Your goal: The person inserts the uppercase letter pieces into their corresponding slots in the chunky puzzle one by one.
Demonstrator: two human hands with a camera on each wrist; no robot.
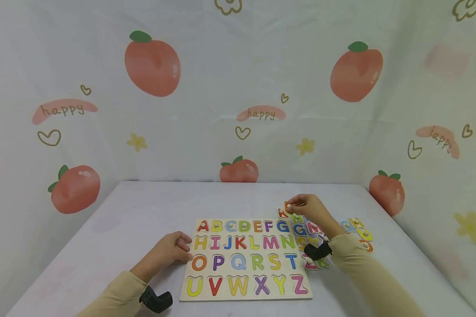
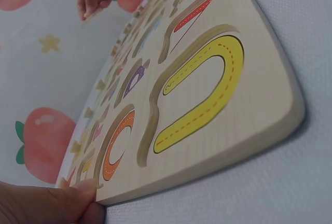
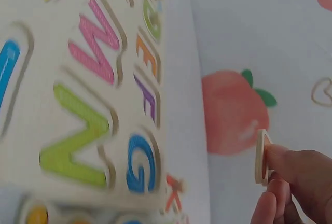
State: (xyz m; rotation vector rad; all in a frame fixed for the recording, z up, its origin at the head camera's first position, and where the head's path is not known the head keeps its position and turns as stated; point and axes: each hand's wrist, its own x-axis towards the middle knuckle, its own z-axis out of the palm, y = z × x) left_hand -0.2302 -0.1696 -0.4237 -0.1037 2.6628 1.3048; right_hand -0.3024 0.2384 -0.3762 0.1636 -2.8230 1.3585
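A pale wooden alphabet puzzle board (image 1: pixel 246 297) lies on the table with letter-shaped recesses in rows. Knobbed pieces sit in its top row at A, B, C and D; the E recess (image 3: pixel 146 55) shows its printed letter. At the board's left edge, my left hand (image 1: pixel 168 253) grips the rim, its thumb (image 2: pixel 83 186) near the O recess. My right hand (image 1: pixel 312 212) pinches a small orange letter piece (image 1: pixel 287 206) above the table, beyond the board's top right corner. In the right wrist view the piece (image 3: pixel 260 156) appears edge-on, so its letter is mostly hidden.
Loose letter pieces (image 1: pixel 310 265) are heaped along the board's right side, partly under my right forearm. Several more, including an orange one (image 1: pixel 366 245), lie farther right. A red K piece (image 1: pixel 282 213) rests by the top right corner. A patterned curtain (image 1: pixel 198 132) hangs behind the table.
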